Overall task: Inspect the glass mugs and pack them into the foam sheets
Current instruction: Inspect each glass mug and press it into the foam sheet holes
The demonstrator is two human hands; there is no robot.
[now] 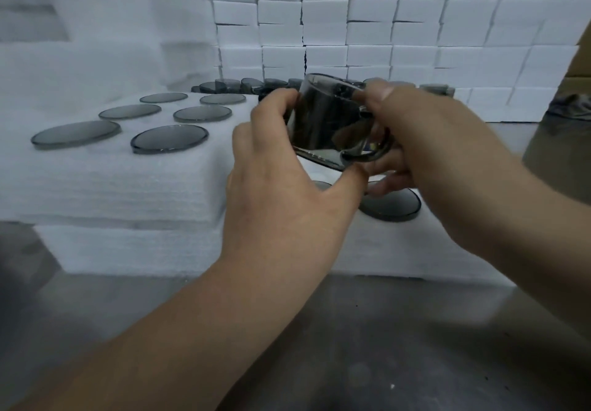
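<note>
Head view. Both hands raise one smoked glass mug (323, 119) above the foam sheets (128, 183), tilted, its rim up and away from the camera, its base toward the viewer.

Left hand (281, 167): grip closed around the mug's left wall, fingers (275, 103) curled over the far side, thumb (345, 177) pressed beneath the base edge.

Right hand (425, 135): grip pinching the mug at its right side, thumb (380, 91) on the rim, the other fingers wrapped beneath near the handle (367, 151). Slightly motion-blurred.

Left of the left grip: six dark round mug bases (169, 139) showing in two rows, sunk flush into the top foam sheet. Directly below the right grip: another round base (391, 206) set in the foam, and a sliver of one more beneath the left thumb.

Beyond both grips: a row of dark glass pieces (230, 86) along the far edge of the foam; whether they are mugs I cannot tell. Behind them a wall of stacked white foam blocks (367, 27).

Nearer than the grips: grey metal bench (383, 330) carrying the foam stack. Far right of the right grip: a brown cardboard edge (575, 68).
</note>
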